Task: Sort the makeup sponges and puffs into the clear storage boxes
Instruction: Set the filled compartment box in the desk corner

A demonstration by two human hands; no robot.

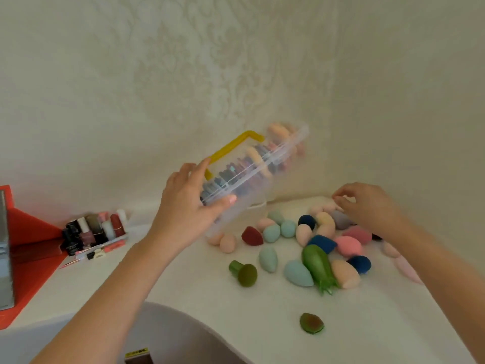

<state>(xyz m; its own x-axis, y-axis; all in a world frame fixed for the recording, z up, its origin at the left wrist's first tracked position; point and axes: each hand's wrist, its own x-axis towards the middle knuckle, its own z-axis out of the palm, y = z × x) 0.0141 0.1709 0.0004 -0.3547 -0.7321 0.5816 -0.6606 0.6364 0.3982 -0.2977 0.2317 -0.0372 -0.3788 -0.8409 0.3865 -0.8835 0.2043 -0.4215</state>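
My left hand (193, 206) grips one end of a clear storage box (258, 166) with a yellow handle (231, 148), held tilted in the air above the white table (183, 285). Flat round puffs in mixed colours show through its wall. My right hand (367, 203) hovers over a pile of egg-shaped sponges (309, 232), fingers loosely curled with fingertips close together; whether they pinch anything I cannot tell. A green eggplant-shaped case (317, 266), a green mushroom-shaped sponge (242, 273) and a green-brown flat sponge (311, 323) lie nearer to me.
Nail polish bottles and lip products (94, 229) stand at the left by a red box (31, 248). The wallpapered wall runs behind and to the right. A grey chair back (178, 334) is at the table's near edge.
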